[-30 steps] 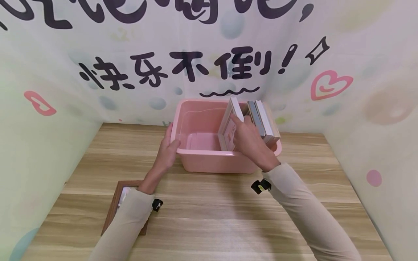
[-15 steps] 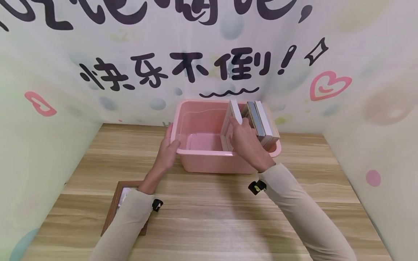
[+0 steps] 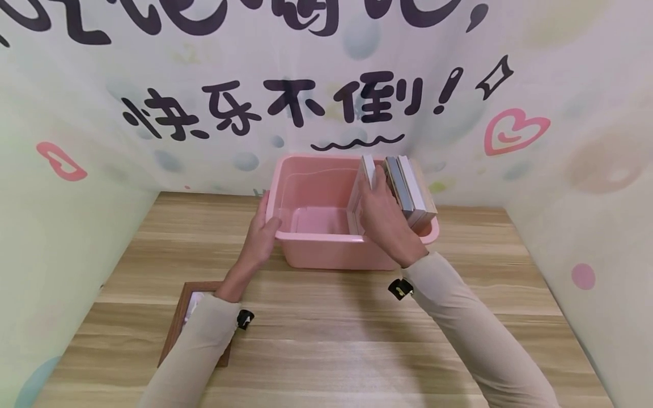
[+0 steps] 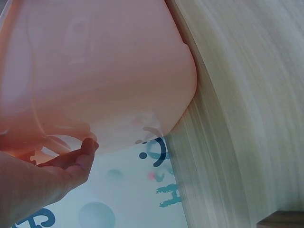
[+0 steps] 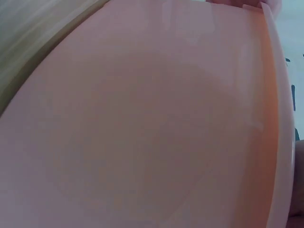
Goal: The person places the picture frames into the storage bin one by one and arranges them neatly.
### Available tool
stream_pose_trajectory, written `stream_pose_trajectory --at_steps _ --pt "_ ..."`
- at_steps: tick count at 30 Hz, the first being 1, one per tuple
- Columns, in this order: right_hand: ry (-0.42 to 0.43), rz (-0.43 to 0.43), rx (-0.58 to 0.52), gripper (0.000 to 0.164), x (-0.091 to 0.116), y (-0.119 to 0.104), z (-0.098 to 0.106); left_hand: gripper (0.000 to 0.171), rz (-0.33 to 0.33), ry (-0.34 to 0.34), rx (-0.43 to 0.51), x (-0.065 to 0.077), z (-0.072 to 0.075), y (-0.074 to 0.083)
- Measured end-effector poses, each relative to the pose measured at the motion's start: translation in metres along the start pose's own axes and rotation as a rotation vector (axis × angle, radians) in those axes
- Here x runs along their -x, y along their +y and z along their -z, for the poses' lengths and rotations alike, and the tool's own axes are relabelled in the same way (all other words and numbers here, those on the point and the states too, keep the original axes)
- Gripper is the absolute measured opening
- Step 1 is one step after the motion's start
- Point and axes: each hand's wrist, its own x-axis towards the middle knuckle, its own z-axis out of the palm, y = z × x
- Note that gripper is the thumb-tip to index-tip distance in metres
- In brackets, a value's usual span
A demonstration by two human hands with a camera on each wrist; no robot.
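A pink plastic tub [image 3: 326, 252] stands at the back of the wooden table. My left hand [image 3: 258, 241] grips its left rim; in the left wrist view, fingers of the left hand [image 4: 71, 166] are at the handle opening. Inside the tub's right half, a white picture frame [image 3: 355, 198] stands on edge, leaning slightly. My right hand [image 3: 384, 218] holds it near the top, thumb side on its left face and a finger on its right. The right wrist view mostly shows the tub's outer wall [image 5: 142, 109].
Right of the held frame, a grey-blue frame [image 3: 399, 186], a white one [image 3: 412, 184] and a beige one [image 3: 424, 192] lean together in the tub. A brown wooden picture frame [image 3: 176, 326] lies on the table [image 3: 326, 357], partly under the left forearm. A printed wall sheet [image 3: 214, 164] hangs behind.
The white picture frame has shifted slightly right and stands more upright. My right hand moved with it, and its finger went over to the frame's right side. My left hand has stayed on the rim.
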Motion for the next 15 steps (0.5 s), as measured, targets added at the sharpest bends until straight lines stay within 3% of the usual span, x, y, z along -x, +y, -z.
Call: stream_pose_trajectory --at_steps 6,15 --pt "-0.060 0.019 0.065 0.064 -0.004 -0.007 0.000 0.071 -0.001 0.009 -0.003 0.000 0.002 0.000" --pt "0.022 0.035 0.276 0.062 -0.002 -0.011 0.001 0.070 -0.013 -0.001 0.014 -0.001 0.001 0.000"
